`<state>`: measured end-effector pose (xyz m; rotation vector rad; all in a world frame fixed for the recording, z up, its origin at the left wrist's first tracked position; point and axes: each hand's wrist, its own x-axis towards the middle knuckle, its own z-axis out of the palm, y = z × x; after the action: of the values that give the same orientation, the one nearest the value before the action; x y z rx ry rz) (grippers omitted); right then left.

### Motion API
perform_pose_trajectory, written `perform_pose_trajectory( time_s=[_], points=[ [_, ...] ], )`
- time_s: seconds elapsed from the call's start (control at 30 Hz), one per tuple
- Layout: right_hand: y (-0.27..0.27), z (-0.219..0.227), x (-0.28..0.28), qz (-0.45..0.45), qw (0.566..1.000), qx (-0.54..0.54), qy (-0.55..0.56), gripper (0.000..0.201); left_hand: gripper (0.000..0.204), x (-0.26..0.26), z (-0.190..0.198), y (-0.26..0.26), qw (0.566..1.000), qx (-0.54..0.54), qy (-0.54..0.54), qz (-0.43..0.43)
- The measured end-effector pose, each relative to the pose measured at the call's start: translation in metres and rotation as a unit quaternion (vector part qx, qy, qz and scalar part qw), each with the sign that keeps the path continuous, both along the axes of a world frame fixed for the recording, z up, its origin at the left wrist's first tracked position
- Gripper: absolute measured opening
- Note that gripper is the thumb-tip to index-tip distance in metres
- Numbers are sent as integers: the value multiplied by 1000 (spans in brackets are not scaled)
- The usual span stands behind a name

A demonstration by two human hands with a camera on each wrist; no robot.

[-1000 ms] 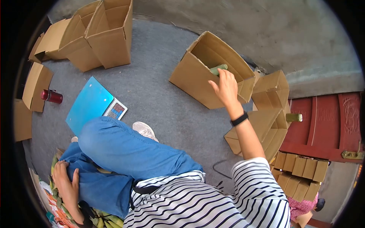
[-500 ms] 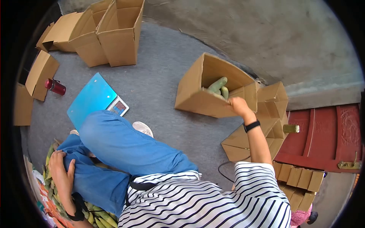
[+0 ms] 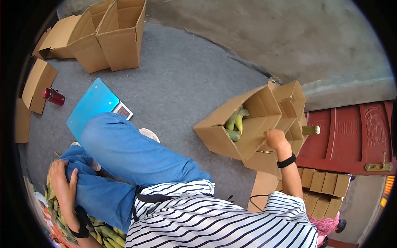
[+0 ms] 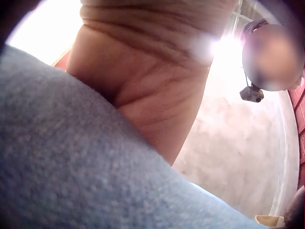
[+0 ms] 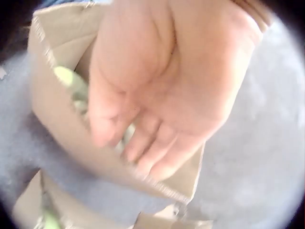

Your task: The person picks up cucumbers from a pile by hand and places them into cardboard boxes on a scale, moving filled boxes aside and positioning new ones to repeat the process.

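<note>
My right hand (image 3: pixel 276 139) grips the rim of an open cardboard box (image 3: pixel 215 130), which stands tilted with its opening turned to the right. In the right wrist view the fingers of the right hand (image 5: pixel 162 95) curl down over the box wall (image 5: pixel 76 133). Inside lie several long, smooth green and yellowish vegetables (image 3: pixel 238 122), like thick cucumbers; the hand hides part of them in the right wrist view. My left hand (image 3: pixel 62 182) rests on the jeans over the knee (image 3: pixel 89 198), fingers loosely spread. The left wrist view shows mostly denim (image 4: pixel 95 162) and the wrist (image 4: pixel 147 81).
A blue-topped scale (image 3: pixel 93 105) sits on the floor ahead, a red flask (image 3: pixel 53 96) to its left. More cardboard boxes (image 3: pixel 118 45) stand along the wall and at right (image 3: pixel 291 99). A jar (image 3: pixel 311 130) shows by the red door (image 3: pixel 343 140). Long green vegetables (image 3: pixel 107 235) lie piled lower left.
My right hand moved from over the box opening to its rim and drew it nearer, tilting and turning it so the contents show. My left hand stayed on the knee.
</note>
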<state>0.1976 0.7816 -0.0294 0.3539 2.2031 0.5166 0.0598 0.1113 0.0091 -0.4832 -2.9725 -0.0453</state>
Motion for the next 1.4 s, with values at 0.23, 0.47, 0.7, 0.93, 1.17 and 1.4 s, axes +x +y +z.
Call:
perform_pose_trajectory(
  time_s=[0.23, 0.47, 0.7, 0.93, 1.17, 1.4],
  points=[
    [-176, -50, -94, 183, 887, -324, 275, 23, 31, 10, 2, -8, 998, 42, -27, 43],
    [-166, -235, -109, 194, 977, -52, 66, 31, 30, 23, 8, -15, 999, 29, -18, 39],
    [-151, -228, -96, 172, 982, 38, 65, 34, 30, 22, 13, -10, 998, 29, -23, 42],
    [-58, -242, -50, 122, 991, 37, 44, 32, 32, 19, 12, -8, 999, 26, -20, 38],
    [-15, -217, -117, 21, 998, -8, 62, 31, 38, 19, 16, -11, 996, 53, -16, 65],
    [-193, -91, -343, 289, 763, -337, 470, 22, 38, 10, 23, -9, 995, 83, -15, 55]
  ],
)
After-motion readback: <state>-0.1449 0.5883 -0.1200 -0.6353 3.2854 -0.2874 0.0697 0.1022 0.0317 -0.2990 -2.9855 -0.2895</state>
